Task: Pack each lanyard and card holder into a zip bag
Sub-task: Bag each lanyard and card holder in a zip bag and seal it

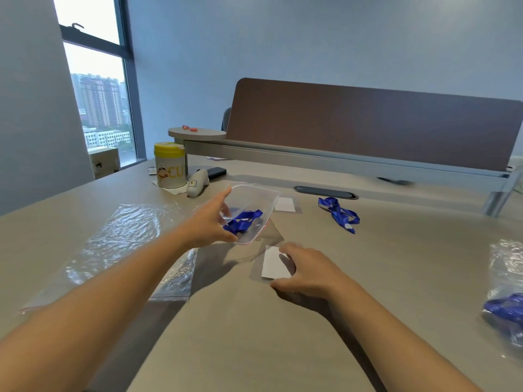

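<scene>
Pinching a crinkly clear zip bag of blue ribbon lanyard, left hand; right hand grips a flat card holder.

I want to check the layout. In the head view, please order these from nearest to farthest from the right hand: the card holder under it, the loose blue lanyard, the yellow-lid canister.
1. card holder, under the right hand
2. loose blue lanyard, beyond, slightly right
3. yellow-lid canister, far left

Clear zip bag lifted off bench, mouth open, blue lanyard bunched inside. White card holder flat nearer. Second lanyard and card holder loose, farther back.
</scene>
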Demonstrator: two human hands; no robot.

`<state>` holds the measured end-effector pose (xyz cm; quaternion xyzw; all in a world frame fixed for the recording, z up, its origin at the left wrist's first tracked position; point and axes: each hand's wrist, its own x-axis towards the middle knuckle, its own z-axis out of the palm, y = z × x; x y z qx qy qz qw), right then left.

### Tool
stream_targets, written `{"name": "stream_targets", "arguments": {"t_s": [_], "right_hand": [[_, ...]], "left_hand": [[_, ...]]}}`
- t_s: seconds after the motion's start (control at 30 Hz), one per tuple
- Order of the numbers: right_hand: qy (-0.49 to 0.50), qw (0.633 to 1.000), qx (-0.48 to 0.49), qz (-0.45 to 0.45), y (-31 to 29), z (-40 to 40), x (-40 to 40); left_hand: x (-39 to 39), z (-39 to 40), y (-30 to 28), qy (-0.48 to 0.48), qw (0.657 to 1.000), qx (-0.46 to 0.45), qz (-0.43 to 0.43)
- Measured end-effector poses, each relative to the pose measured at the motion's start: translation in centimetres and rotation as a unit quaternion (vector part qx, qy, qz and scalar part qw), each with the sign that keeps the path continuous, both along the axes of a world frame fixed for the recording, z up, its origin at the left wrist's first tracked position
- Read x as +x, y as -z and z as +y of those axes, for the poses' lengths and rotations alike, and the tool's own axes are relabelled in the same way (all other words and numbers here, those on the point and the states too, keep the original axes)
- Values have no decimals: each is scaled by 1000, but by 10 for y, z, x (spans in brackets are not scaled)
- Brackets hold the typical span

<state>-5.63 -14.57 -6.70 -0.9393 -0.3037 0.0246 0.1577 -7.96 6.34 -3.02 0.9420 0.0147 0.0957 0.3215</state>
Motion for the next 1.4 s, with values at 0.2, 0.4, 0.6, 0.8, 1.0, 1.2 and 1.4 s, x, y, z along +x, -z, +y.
{"name": "stream_targets", "arguments": {"t_s": [0.2,0.4,0.6,0.8,1.0,1.2,1.4], "right_hand": [[12,986,163,-20,-8,-12,-7],[40,966,219,-130,-14,-17,1],[60,881,447,-140,-46,-32,5],[21,830,535,-156,-87,-34,5],[21,872,473,-126,-96,-35,18],[39,906,407,-111,-106,-39,32],[20,939,322,-116,-112,-24,43]], "left_hand": [[-1,-5,1,7,1000,1,-3],[6,-16,-6,29,1000,-2,6],[12,-26,-27,57,998,-24,27],[18,-40,-54,89,995,-26,29],[24,-45,-67,107,993,-36,36],[27,-39,-75,106,993,-45,30],[30,-40,-81,112,993,-19,20]]}}
